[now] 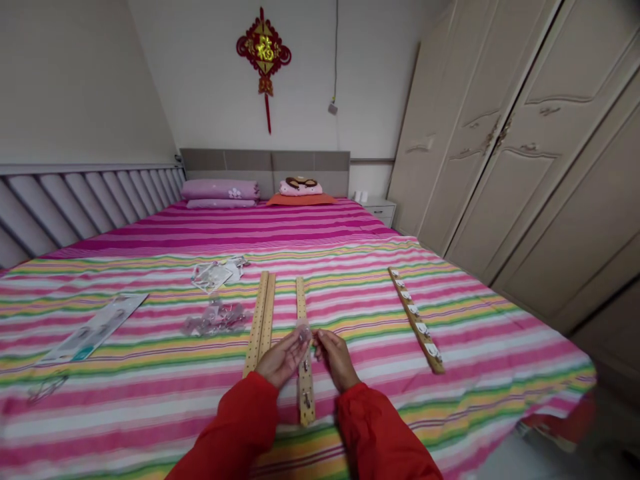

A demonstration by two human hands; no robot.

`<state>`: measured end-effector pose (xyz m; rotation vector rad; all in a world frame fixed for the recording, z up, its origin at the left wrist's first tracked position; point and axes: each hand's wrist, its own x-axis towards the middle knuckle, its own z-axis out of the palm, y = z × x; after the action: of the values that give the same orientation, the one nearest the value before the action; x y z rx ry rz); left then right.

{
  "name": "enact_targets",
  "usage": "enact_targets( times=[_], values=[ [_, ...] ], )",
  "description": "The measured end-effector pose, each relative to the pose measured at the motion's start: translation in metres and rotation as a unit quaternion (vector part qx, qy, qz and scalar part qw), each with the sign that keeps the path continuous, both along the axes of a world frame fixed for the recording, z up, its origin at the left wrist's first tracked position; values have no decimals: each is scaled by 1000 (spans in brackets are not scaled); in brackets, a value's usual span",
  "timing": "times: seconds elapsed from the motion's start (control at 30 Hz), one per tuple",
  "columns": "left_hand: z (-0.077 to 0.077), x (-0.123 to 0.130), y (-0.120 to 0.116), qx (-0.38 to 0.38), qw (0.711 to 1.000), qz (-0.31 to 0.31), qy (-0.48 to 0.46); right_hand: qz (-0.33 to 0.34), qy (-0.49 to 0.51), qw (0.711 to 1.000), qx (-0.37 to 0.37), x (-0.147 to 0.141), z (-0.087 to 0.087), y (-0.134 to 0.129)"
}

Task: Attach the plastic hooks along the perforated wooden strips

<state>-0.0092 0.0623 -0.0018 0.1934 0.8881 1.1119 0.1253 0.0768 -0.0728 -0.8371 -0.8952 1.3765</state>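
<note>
Over a perforated wooden strip (pixel 307 393) my left hand (pixel 283 357) holds a small clear plastic packet (pixel 303 331) between closed fingers. My right hand (pixel 337 357) is just right of the packet, fingers pinched together; whatever they hold is too small to name. Small metal pieces sit on the near part of the strip. Two more perforated strips (pixel 261 313) lie side by side to the left. Further left is a pile of small clear packets (pixel 219 318). At the right lies a brown wooden strip (pixel 417 320) with several white hooks or tags along it.
A striped cloth (pixel 480 373) covers the bed. Flat plastic packages (pixel 215 273) lie beyond the pile, a long package (pixel 100 327) at the left, and thin wire-like pieces (pixel 49 385) nearer. Pillows (pixel 220 189) rest by the headboard; wardrobes (pixel 540 153) stand right.
</note>
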Motion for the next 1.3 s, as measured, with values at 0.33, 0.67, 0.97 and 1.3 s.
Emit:
enact_targets(
  times=[0.33,0.67,0.97,1.3],
  values=[
    [-5,10,18,52,988,-16,146,-20,55,998,-11,2,7,0],
    [3,4,32,140,946,-68,283,-19,66,997,-31,-3,22,12],
    [-11,-5,58,162,929,-22,332,-38,18,998,-56,-11,19,36],
    [-28,-6,76,175,912,1,370,-73,-12,993,-95,-21,13,50]
  ],
)
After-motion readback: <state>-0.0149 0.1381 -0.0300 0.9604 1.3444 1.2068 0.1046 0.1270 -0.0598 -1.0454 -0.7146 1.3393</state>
